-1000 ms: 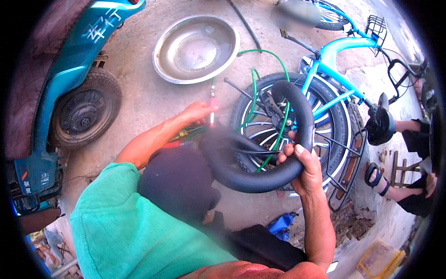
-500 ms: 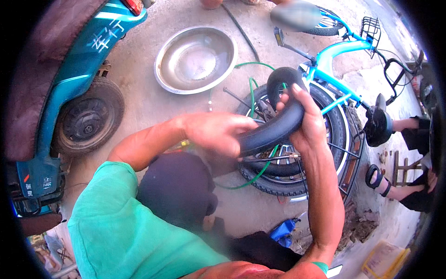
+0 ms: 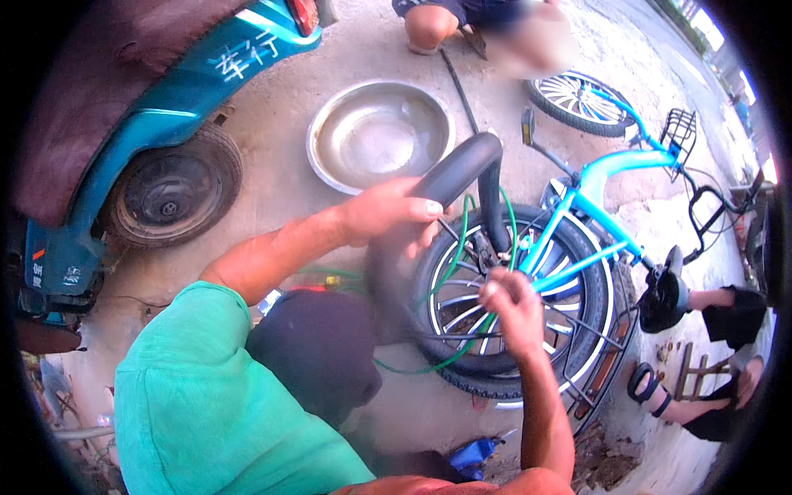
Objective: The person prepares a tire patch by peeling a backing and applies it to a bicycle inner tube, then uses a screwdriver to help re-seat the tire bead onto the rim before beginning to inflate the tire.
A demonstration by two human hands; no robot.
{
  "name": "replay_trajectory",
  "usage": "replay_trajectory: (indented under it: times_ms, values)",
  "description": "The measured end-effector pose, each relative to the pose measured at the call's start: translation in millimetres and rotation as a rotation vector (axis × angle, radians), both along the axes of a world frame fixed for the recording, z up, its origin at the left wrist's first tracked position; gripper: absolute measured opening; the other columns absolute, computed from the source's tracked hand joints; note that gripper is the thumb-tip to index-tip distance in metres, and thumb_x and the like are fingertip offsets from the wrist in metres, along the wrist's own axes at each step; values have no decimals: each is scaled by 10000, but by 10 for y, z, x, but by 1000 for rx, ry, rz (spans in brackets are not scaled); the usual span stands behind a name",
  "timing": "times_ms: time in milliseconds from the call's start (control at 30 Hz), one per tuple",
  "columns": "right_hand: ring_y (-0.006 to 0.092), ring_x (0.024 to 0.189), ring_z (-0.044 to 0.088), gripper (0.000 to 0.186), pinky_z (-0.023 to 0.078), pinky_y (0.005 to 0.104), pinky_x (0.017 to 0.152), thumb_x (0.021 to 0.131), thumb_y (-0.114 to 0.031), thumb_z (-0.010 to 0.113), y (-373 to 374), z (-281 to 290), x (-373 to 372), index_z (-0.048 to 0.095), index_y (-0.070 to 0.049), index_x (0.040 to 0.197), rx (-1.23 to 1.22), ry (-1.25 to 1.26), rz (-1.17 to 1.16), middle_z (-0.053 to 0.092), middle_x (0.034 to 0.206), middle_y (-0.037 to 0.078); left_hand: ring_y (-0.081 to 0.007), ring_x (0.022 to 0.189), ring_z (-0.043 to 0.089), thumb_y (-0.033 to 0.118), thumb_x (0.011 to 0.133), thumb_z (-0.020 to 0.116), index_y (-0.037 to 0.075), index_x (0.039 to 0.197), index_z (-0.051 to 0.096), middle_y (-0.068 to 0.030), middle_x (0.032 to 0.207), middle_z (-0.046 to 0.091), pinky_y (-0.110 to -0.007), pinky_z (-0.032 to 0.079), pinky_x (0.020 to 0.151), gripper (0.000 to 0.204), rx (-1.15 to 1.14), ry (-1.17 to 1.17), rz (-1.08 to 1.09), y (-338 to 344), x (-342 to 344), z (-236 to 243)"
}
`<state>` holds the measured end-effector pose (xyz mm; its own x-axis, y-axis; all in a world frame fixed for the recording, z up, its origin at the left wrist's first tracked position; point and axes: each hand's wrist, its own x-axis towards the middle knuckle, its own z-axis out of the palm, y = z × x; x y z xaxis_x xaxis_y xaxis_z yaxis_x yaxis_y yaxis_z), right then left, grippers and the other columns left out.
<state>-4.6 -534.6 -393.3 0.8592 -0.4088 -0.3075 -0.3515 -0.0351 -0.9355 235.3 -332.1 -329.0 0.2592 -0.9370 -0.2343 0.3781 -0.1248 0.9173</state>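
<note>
My left hand (image 3: 384,214) is closed around an inflated black inner tube (image 3: 462,169) above the left side of a bicycle wheel. The tube arches up from this hand and bends down toward the hub; a blurred stretch hangs below the hand. My right hand (image 3: 518,312), fingers loosely curled, is over the wheel's spokes, just below the tube's lower bend. Nothing shows in it. The wheel (image 3: 596,309) belongs to a light blue bicycle (image 3: 598,177) lying on its side. A green hose (image 3: 513,223) loops across the wheel.
A metal basin (image 3: 318,157) stands beyond my left hand. To the left is a teal vehicle (image 3: 165,124) with a dusty wheel (image 3: 177,186). A person (image 3: 433,25) crouches at the far side; another person's sandalled foot (image 3: 648,388) is at right. Something blue (image 3: 472,456) lies near me.
My left hand has moved up, carrying the tube up and left. My right hand has let go of the tube and dropped lower. The view has shifted, showing more of the crouching person.
</note>
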Motion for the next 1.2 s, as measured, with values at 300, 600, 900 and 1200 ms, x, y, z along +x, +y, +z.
replay_trajectory:
  times_ms: [300,600,900,1200]
  values:
    - [289,957,737,417,568,403,870,868,-238,730,314,13,-341,652,-32,1223,-453,187,307,754,1023,129,-148,647,688,358,974,646,9,1279,512,-98,878,685,-282,590,588,482,26,106,175,87,111,-293]
    - [279,945,734,406,562,406,862,866,-244,724,348,-15,-353,661,-26,1203,-460,180,294,757,1001,115,-117,658,650,226,918,725,14,1300,498,-68,909,648,-272,557,619,493,105,-220,417,260,142,-408]
    - [245,887,739,377,561,390,814,842,-239,742,399,-44,-319,684,-49,1162,-523,157,262,761,922,66,-113,646,638,188,936,699,21,1268,502,-52,875,624,-272,553,603,421,57,-291,306,-5,26,-252]
    - [240,856,733,364,558,387,797,838,-230,747,427,-103,-326,687,-53,1151,-548,123,227,763,905,55,-171,659,690,294,972,670,0,1306,489,-121,863,685,-297,588,583,481,-145,313,5,33,80,-403]
